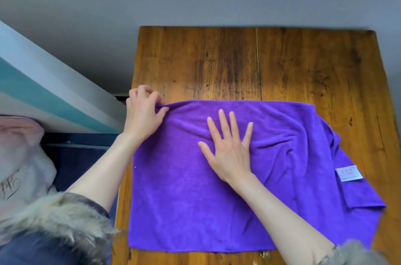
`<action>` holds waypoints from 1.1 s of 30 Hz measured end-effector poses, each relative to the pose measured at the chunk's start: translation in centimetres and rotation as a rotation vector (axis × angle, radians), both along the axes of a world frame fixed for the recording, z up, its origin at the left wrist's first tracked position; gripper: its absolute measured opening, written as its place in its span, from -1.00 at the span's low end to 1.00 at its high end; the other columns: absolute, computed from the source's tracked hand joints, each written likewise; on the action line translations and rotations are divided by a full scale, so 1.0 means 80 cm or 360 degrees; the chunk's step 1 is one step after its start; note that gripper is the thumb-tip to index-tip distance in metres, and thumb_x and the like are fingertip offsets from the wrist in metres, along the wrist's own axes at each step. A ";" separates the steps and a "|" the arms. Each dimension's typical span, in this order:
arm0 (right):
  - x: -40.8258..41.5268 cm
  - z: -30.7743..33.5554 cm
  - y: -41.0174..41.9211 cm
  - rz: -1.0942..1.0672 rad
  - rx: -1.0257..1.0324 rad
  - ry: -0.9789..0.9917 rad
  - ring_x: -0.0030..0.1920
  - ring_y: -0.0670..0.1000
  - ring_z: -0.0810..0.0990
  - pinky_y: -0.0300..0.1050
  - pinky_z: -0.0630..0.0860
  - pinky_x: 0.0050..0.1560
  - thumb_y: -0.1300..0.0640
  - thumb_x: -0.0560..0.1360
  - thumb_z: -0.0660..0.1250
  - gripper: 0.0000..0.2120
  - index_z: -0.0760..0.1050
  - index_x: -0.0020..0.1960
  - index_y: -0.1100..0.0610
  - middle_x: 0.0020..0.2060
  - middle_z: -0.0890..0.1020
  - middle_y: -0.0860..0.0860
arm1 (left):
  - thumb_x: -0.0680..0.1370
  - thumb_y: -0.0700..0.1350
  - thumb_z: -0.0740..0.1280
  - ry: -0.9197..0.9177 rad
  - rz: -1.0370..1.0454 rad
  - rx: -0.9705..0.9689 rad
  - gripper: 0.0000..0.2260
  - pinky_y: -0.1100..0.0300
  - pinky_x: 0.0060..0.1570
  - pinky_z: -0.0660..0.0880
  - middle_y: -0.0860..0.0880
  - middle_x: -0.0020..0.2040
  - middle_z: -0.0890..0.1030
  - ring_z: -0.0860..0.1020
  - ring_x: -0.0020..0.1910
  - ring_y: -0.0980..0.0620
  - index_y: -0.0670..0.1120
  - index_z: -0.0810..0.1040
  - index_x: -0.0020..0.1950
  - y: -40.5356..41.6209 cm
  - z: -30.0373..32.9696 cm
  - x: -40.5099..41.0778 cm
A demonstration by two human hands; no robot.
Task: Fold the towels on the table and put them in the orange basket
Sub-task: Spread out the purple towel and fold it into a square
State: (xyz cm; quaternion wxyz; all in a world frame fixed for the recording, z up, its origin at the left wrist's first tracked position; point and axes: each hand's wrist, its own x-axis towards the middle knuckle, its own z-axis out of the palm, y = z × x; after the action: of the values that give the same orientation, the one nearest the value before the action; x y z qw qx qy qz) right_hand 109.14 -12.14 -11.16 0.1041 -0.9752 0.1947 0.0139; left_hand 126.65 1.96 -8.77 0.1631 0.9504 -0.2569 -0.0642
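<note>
— On the wooden bench (238, 65), near edge, what lies there?

— One purple towel (195, 199), spread over the near half and already doubled, I think: the far edge looks like a soft fold. Its right end is rumpled, with a corner turned over and a white label (349, 173) showing.

— And the hands?

— Left hand (144, 112) is at the far left corner, its grip pinching the cloth there between thumb and fingertips. Right hand (230, 145) lies flat on the middle of the towel, fingers spread, holding nothing, just pressing.

— So how would you do this step well?

— Keep the flat palm as an anchor and draw the pinched corner outward until the far edge runs straight. Then sweep the palm toward the right end to push out those creases and square the loose corner before the next fold. Microfibre clings to itself, so a slow stroke should serve better than a tug.

— The orange basket?

— Not in view, so I cannot say what is in it. No other container shows either; left of the bench there is only pale bedding (23, 156).
</note>
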 end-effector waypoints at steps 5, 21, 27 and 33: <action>0.020 -0.019 0.022 0.0005 -0.0044 0.0116 0.48 0.14 0.16 0.43 -0.06 0.34 -0.29 0.46 0.00 -0.35 0.26 0.45 0.00 0.47 0.25 0.07 | 0.47 -0.07 0.40 0.0397 0.0076 -0.0455 -0.85 0.11 -0.06 0.38 0.01 -0.19 0.55 0.49 -0.12 -0.03 -0.06 0.46 -0.18 0.005 0.021 0.015; 0.027 -0.017 0.023 0.0014 -0.0096 0.0156 0.50 0.15 0.11 0.43 -0.06 0.36 -0.40 0.42 -0.03 -0.26 0.19 0.48 -0.02 0.50 0.18 0.06 | 0.57 -0.03 0.12 -0.0195 -0.0310 -0.0033 -0.60 -0.15 0.38 0.17 -0.18 0.41 0.34 0.24 0.43 -0.20 -0.12 0.37 0.38 0.018 -0.022 -0.048; 0.028 -0.007 -0.003 -0.0065 -0.0045 0.0119 0.52 0.11 0.05 0.41 -0.10 0.39 -0.32 0.49 -0.09 -0.34 0.18 0.49 -0.03 0.51 0.14 0.04 | 0.52 0.26 -0.09 0.0070 -0.0259 0.0260 -0.38 -0.03 0.47 -0.16 -0.11 0.55 0.01 -0.06 0.52 -0.12 0.02 0.10 0.52 0.035 -0.050 -0.025; 0.032 -0.010 -0.014 -0.0026 -0.0111 0.0389 0.52 0.12 -0.23 0.43 -0.26 0.36 -0.41 0.41 -0.25 -0.23 -0.13 0.53 -0.08 0.53 -0.14 0.01 | 0.52 0.27 -0.16 0.0044 -0.0284 0.0412 -0.39 -0.02 0.47 -0.24 -0.07 0.55 -0.12 -0.18 0.52 -0.07 0.08 -0.06 0.53 0.036 -0.051 -0.012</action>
State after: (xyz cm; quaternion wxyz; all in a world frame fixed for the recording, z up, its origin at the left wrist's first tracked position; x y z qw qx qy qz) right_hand 111.70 -13.24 -12.00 0.0456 -0.9677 0.2142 0.1251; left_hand 125.70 4.86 -12.85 0.0365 0.9359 -0.3277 -0.1239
